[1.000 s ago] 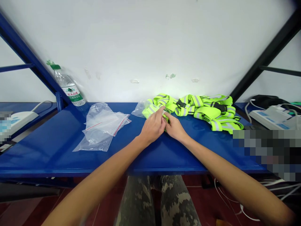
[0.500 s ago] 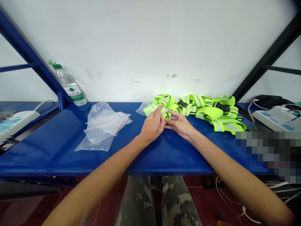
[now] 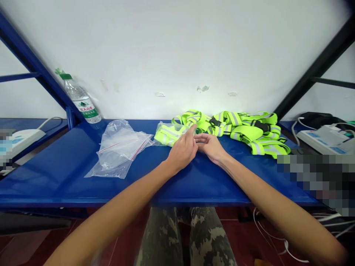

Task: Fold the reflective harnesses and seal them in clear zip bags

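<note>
A clear plastic bag [image 3: 159, 135] with a folded yellow-green reflective strap [image 3: 169, 135] inside lies on the blue table, stretching left from my hands. My left hand [image 3: 183, 148] is closed at the bag's right end, and its fingers cover part of it. Meeting it from the right, my right hand [image 3: 211, 148] has its fingers curled against the same end of the bag. The bag's opening is hidden behind the fingers. Just behind and to the right sits a heap of reflective straps [image 3: 244, 133] with black buckles.
Several empty zip bags [image 3: 118, 147] with red seal lines lie on the table [image 3: 66, 177] to the left. A water bottle [image 3: 83, 101] leans near the wall at back left. Power strips flank the table: one on the left [image 3: 27, 138], another on the right [image 3: 318, 140].
The strap inside the bag now sits further left and shows more from behind my left hand. My right fingers have drawn in closer against my left hand.
</note>
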A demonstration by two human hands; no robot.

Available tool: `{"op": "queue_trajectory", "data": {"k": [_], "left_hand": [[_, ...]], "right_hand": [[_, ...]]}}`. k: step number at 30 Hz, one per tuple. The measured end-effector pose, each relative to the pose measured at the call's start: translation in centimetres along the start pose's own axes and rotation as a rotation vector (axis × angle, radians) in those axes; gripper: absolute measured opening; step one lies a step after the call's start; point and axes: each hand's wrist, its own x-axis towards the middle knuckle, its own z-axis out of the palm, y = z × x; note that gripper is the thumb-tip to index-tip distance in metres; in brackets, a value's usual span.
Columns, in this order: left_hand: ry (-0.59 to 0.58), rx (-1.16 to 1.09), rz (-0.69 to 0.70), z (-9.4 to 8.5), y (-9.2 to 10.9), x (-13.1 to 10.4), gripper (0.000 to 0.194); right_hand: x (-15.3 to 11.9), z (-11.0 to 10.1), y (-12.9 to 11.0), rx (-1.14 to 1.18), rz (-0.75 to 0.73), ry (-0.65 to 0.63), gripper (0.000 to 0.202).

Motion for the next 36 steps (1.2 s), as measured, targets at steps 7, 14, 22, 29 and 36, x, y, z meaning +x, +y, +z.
{"op": "queue_trajectory", "data": {"k": [7,14,22,29,36], "left_hand": [[-0.074,0.025,0.08,0.7,0.0,-0.4,0.053],[-0.032,-0.008,0.183,1.1,0.9,-0.2,0.055],[0.037,-0.077,0.17,0.3,1.9,0.1,0.047],[0.112,0.042,-0.036,-2.4,0.4,2.3,0.038],[-0.302,0.127,-0.182,-2.8,-0.9,2.6,0.05]], "right_hand": [[0.0,0.3,0.6,-0.118,-0.122,0.075,0.02],[0.8,-1.4,0.8,-0.243,-0.215,0.079,0.017],[0.4,-2.2,0.2,0.112,0.108,0.009,0.043],[0.6,-2.0,0.0,-0.069,0.008,0.055,0.026],[0.8,-1.7,0.4,-0.189,-0.075,0.103,0.029]]}}
